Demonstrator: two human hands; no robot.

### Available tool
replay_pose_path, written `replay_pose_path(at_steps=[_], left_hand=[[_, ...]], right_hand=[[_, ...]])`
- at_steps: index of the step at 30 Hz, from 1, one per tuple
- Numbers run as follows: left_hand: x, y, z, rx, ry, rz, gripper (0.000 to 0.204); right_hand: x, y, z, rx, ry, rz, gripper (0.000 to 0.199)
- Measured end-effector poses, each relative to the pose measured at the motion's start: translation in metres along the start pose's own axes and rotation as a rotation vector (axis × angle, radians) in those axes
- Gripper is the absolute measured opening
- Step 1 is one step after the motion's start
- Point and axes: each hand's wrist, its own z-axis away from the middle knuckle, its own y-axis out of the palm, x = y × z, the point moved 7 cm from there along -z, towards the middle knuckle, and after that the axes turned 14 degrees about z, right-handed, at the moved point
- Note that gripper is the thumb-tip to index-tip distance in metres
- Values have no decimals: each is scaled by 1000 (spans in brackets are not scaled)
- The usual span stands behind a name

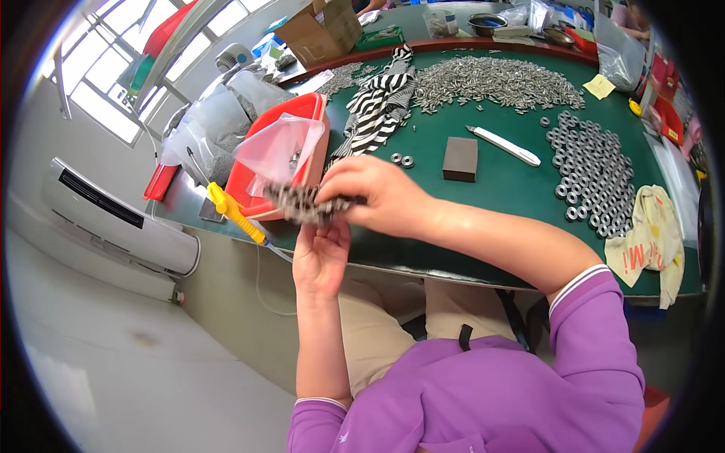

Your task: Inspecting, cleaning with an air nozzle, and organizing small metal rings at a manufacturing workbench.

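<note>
A crumpled dark grey and white patterned cloth [298,202], smeared by motion, is gripped between the thumb and fingers of my right hand [377,196]. Just below it my left hand [323,260] is turned palm up with curled fingers. The cloth covers the fingertips, so what they hold, if anything, is hidden. Both hands are above the table's front edge, beside a red plastic bin [321,143] that holds a clear plastic bag [283,143] and some metal parts. Two small metal rings [402,160] lie on the green table [430,219] beyond my right hand.
A yellow-handled tool [234,214] rests by the bin. Behind lie a striped cloth [377,106] and a heap of metal pins [498,81]. To the right are a brown block [460,158], a white cutter [506,145], many metal rings [589,170] and a pale cloth [648,238].
</note>
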Motion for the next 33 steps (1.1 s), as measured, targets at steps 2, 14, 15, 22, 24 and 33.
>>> replay_pose_path(at_steps=[2, 14, 15, 22, 24, 33], left_hand=[[12, 6, 5, 45, -26, -59, 28], [21, -12, 10, -1, -74, -70, 21], [27, -8, 12, 43, -118, -105, 19], [26, 0, 12, 37, -118, -36, 21], [25, 0, 8, 57, -118, 6, 23], [30, -14, 6, 26, -215, 102, 24]], right_hand=[[8, 12, 5, 63, -21, -8, 27], [-20, 19, 12, 145, 441, -194, 15], [-29, 20, 15, 161, 580, -206, 17], [-58, 14, 16, 149, 629, -370, 25], [-37, 24, 13, 288, 526, -524, 22], [-16, 25, 17, 230, 300, -157, 14]])
